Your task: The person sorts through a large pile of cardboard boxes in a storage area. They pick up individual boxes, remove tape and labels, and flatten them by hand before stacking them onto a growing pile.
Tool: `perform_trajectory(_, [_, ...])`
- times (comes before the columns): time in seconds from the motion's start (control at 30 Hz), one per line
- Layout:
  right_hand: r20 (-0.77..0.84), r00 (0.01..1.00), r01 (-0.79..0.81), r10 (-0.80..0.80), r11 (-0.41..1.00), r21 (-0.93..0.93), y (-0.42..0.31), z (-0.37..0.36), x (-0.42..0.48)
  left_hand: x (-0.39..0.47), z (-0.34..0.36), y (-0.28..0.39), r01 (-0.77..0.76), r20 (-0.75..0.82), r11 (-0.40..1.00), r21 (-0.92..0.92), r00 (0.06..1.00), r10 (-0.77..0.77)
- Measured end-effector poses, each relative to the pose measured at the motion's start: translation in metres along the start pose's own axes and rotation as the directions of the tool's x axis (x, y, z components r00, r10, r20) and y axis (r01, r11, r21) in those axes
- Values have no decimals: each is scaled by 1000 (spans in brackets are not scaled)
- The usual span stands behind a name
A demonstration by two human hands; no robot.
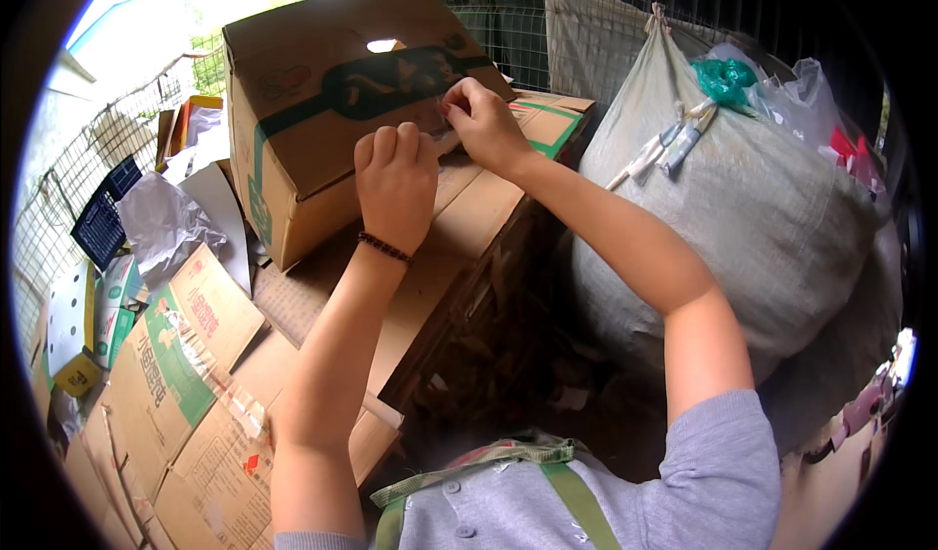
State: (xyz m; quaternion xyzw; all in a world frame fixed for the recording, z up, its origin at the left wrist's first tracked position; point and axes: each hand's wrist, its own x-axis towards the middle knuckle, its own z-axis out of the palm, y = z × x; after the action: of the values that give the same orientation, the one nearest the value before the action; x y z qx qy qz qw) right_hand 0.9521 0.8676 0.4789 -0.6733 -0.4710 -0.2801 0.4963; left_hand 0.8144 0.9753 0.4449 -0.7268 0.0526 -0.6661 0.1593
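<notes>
A brown cardboard box with dark green printing and a hand hole stands tilted before me. At its lower right edge, my left hand has its fingers curled, knuckles up; what lies inside them is hidden. Just right of it and a little higher, my right hand pinches thumb and forefinger together at the box's side. A translucent strip, apparently clear tape, shows between the two hands. Under the box lie flattened cardboard sheets.
A big grey-white woven sack bulges on the right, plastic bags behind its tied top. At left are printed flattened cartons, crumpled paper and small boxes. Wire mesh borders the left; a dark gap drops beside the stack.
</notes>
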Motion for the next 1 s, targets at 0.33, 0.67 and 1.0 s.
perform_trajectory(0.33, [276,708,-706,650,669,233,-36,-31,18,0,0,15,-28,49,999,-15,998,29])
perform_trajectory(0.67, [370,729,-682,576,656,323,-22,-23,15,-4,1,21,-22,19,1000,-16,1000,23])
perform_trajectory(1.0, [21,1000,24,-21,993,-119,4,-3,-26,-14,0,31,-29,86,1000,-9,996,29])
